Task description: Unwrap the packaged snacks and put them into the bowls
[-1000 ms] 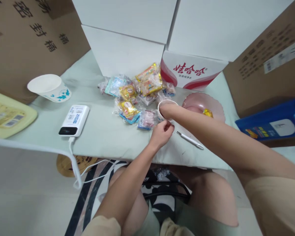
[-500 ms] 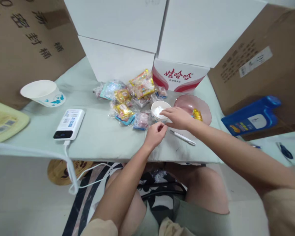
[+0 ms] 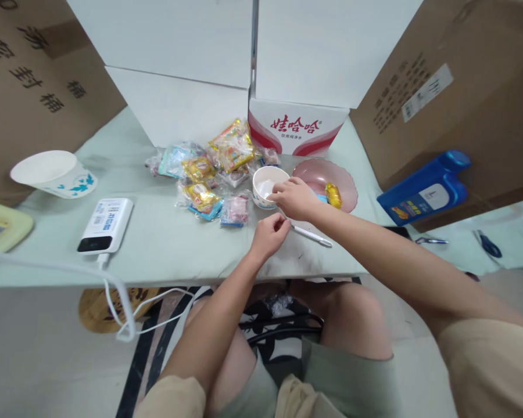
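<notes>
A small white paper bowl (image 3: 262, 198) with a blue pattern stands in front of me; something whitish shows inside it. My right hand (image 3: 296, 198) is at the bowl's right rim, with its bent fingers on the edge and its thumb mostly hidden. Just below, my left hand (image 3: 270, 235) is closed in a pinch, and I cannot make out what is between its fingers. To the right of my left hand, a white pen-like tool (image 3: 312, 236) lies on the table. Behind my right hand, a pink translucent dish (image 3: 351, 177) holds a gold-wrapped piece (image 3: 333, 196) and something blue.
A heap of wrapped packets (image 3: 200, 168) lies left of the bowl. Farther left are a power bank (image 3: 107, 223) with a white cable and a large paper cup (image 3: 56, 174). A blue bottle (image 3: 425, 191) leans right, before a cardboard box (image 3: 462, 116). White boxes (image 3: 303, 58) stand behind.
The view has swung to the right. My right fingers look more bent at the bowl's rim, while my left hand keeps its pinch below.
</notes>
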A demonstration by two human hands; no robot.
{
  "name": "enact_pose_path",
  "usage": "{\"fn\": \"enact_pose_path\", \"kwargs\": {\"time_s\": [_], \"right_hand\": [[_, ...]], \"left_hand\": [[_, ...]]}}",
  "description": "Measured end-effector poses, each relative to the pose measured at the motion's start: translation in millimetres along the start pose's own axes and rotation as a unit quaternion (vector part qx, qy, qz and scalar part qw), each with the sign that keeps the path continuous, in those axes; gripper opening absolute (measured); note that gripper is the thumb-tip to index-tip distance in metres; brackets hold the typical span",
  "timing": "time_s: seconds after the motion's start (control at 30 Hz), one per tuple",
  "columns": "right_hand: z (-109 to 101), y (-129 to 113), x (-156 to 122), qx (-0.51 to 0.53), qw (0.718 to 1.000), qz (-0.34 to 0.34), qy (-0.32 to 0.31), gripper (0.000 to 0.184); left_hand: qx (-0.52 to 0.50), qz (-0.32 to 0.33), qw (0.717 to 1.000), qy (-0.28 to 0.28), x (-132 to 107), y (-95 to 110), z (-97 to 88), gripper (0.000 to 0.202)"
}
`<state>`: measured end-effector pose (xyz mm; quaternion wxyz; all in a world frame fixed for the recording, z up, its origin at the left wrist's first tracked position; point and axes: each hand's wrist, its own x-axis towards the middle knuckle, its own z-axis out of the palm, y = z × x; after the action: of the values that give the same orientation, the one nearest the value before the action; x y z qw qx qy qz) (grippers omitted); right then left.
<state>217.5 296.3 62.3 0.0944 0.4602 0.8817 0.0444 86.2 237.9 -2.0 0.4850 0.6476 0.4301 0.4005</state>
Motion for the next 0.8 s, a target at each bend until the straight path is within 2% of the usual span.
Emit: {"fn": "enact_pose_path", "kwargs": {"time_s": [0.07, 0.17, 0.23, 0.3, 0.4, 0.5, 0.57, 0.63, 0.73, 0.8], "right_hand": [[1, 2, -8, -0.001, 1.000, 0.000, 0.025, 0.035], [1, 1, -12, -0.002, 1.000, -0.005, 0.025, 0.034], [-6, 3, -16, 0.005, 0.999, 0.006, 0.042, 0.031], [-16, 14, -31, 0.013, 0.996, 0.032, 0.086, 0.027], [-31, 48, -77, 0.008, 0.981, 0.106, 0.163, 0.027], [-37, 94, -136, -0.030, 0.955, 0.230, 0.185, 0.030], [-33, 124, -164, -0.065, 0.930, 0.334, 0.142, 0.028], [-20, 151, -174, -0.084, 0.909, 0.402, 0.071, 0.027], [8, 186, -158, -0.068, 0.913, 0.401, -0.021, 0.029], [26, 201, -140, -0.051, 0.920, 0.387, -0.035, 0.030]], "left_hand": [[0.025, 0.018, 1.000, -0.007, -4, 2, 2.7, 0.028], [0.072, 0.044, 0.996, -0.029, -11, 2, 7.0, 0.029], [0.104, 0.056, 0.992, -0.047, -13, 2, 10.4, 0.028], [0.128, 0.064, 0.988, -0.065, -14, 1, 13.6, 0.026], [0.139, 0.069, 0.984, -0.083, -11, 2, 16.8, 0.024], [0.139, 0.067, 0.985, -0.082, -7, 5, 18.8, 0.025], [0.144, 0.064, 0.984, -0.084, -4, 5, 20.7, 0.026], [0.154, 0.064, 0.982, -0.091, -2, 5, 23.4, 0.027], [0.172, 0.068, 0.978, -0.097, 2, 2, 27.4, 0.029], [0.183, 0.070, 0.976, -0.100, 4, 1, 28.8, 0.029]]}}
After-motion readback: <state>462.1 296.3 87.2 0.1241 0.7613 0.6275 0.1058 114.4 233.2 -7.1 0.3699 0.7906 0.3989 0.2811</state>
